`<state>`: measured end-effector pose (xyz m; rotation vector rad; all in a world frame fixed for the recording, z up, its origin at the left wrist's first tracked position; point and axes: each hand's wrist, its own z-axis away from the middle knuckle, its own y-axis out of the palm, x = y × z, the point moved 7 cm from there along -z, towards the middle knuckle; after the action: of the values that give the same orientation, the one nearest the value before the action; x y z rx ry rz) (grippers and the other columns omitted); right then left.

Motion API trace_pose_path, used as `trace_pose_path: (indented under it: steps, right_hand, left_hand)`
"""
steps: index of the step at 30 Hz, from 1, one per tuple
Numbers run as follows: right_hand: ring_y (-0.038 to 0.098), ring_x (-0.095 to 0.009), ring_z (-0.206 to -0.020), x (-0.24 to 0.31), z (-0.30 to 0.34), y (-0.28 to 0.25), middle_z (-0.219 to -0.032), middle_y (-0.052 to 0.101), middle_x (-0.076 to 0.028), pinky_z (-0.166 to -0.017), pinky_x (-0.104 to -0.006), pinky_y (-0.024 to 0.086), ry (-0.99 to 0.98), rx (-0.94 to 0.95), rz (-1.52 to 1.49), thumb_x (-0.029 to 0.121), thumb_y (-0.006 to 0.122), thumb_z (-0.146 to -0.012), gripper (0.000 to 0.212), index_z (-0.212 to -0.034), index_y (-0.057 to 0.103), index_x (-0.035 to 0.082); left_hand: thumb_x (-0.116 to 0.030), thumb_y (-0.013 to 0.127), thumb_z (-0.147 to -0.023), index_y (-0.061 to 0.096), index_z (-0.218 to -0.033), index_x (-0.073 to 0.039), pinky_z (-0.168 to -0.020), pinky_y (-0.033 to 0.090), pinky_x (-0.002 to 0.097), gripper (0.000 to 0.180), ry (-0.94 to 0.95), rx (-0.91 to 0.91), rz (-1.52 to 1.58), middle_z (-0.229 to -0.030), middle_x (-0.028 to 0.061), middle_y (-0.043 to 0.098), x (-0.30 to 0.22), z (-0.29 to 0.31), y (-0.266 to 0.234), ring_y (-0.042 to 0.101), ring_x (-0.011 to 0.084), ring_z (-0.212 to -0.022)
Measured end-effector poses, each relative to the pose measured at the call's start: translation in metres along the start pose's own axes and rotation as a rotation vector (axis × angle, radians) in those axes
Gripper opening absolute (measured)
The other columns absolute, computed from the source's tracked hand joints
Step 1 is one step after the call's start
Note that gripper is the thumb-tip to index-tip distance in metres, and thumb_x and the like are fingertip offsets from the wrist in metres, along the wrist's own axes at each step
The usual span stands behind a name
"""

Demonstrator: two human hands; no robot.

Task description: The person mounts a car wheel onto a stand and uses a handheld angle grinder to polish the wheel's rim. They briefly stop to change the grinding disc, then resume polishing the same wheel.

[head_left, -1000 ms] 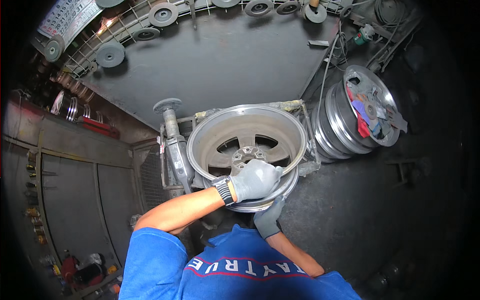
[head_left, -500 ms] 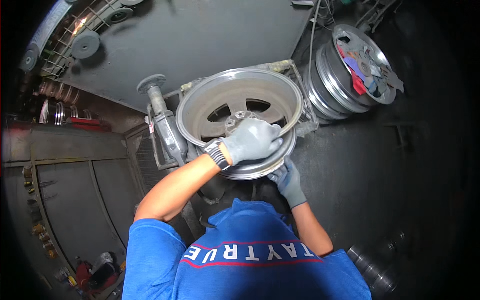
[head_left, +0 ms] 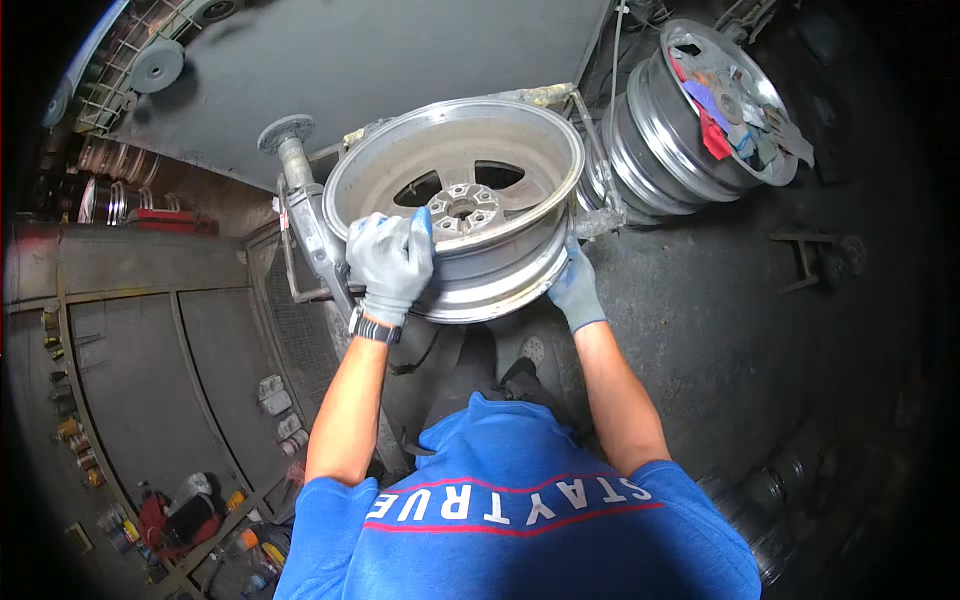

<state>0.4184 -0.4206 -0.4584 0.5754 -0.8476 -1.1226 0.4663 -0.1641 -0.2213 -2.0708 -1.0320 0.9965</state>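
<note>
Fingers [head_left: 372,228] of the left hand [head_left: 390,265] are bent over, gripping the near left lip of the wheel [head_left: 465,228], thumb along the edge. Right hand [head_left: 577,290] is flat-ish against the wheel's lower right side, fingers pointing up it. Their tips are tucked out of sight, so can't tell how tight that hold is, sorry. Both hands are in grey gloves with blue palms, and there's a dark watch [head_left: 374,327] on the left wrist.

Wheel's straight ahead of the person, tilted, hollow back facing up, with 2 dark gaps clearly showing between the spokes. It's up against a metal stand [head_left: 550,95], though whether it's actually resting on it is hidden. Just left of the wheel is a power tool [head_left: 318,235] with a round disc [head_left: 285,133] at its top end.

Farther off to the right is a leaning stack of wheels [head_left: 655,120] with red, purple and grey rags [head_left: 712,135] piled on top. Way back you've got a big grey board [head_left: 400,50], plus a wire rack [head_left: 108,98] with a grey pad [head_left: 158,66] hanging off it.
</note>
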Motion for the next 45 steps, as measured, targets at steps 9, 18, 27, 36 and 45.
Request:
trace_pose_path:
  steps: [9, 18, 27, 36, 45]
  right_hand:
    - [0.049, -0.024, -0.140, -0.028, 0.047, -0.006, -0.152, 0.052, -0.009, -0.121, -0.0429, 0.038, -0.112, 0.156, 0.097, 0.029, 0.057, -0.107, 0.051, -0.151, 0.046, 0.007]
    - [0.067, -0.016, -0.088, 0.002, 0.108, -0.024, -0.108, 0.069, -0.012, -0.076, -0.0342, 0.057, -0.036, -0.064, 0.923, 0.037, 0.069, -0.099, 0.043, -0.126, 0.063, 0.004]
    - [0.067, -0.018, -0.089, 0.035, 0.174, -0.046, -0.116, 0.070, -0.015, -0.083, -0.0324, 0.054, -0.476, 0.045, 1.590, 0.019, 0.067, -0.099, 0.039, -0.131, 0.061, -0.002]
    - [0.063, -0.011, -0.084, 0.054, 0.198, -0.097, -0.098, 0.071, -0.008, -0.075, -0.0293, 0.052, -0.294, 0.017, 1.440, 0.015, 0.063, -0.100, 0.027, -0.122, 0.067, 0.000]
    - [0.067, -0.013, -0.080, 0.101, 0.205, -0.138, -0.100, 0.071, -0.006, -0.064, -0.0263, 0.053, -0.374, -0.265, 1.199, 0.020, 0.062, -0.102, 0.028, -0.122, 0.069, 0.003]
  left_hand:
    - [-0.017, 0.055, -0.097, 0.056, -0.068, -0.001, -0.071, 0.039, 0.0485, 0.034, 0.044, -0.069, 0.249, -0.067, 0.0175, 0.052, 0.074, -0.005, 0.008, 0.051, 0.0395, -0.070]
    - [-0.020, 0.047, -0.108, 0.045, -0.145, 0.005, -0.117, 0.032, 0.0499, 0.045, -0.346, -0.309, 0.173, -0.146, 0.0298, 0.048, 0.045, 0.053, -0.008, 0.044, 0.0442, -0.138]
    - [-0.034, 0.060, -0.094, 0.027, -0.154, 0.013, -0.124, 0.012, 0.0583, 0.083, -0.451, 0.170, 0.030, -0.162, 0.0348, 0.023, -0.069, 0.200, 0.067, 0.016, 0.0493, -0.154]
    - [-0.032, 0.066, -0.083, 0.039, -0.151, 0.007, -0.119, 0.015, 0.0695, 0.083, -0.213, 0.242, -0.041, -0.159, 0.0303, 0.033, -0.139, 0.180, 0.088, 0.022, 0.0538, -0.149]
    - [-0.029, 0.066, -0.082, 0.050, -0.148, -0.009, -0.112, 0.028, 0.0639, 0.071, -0.073, 0.231, -0.082, -0.154, 0.0175, 0.046, -0.127, 0.179, 0.076, 0.039, 0.0479, -0.140]
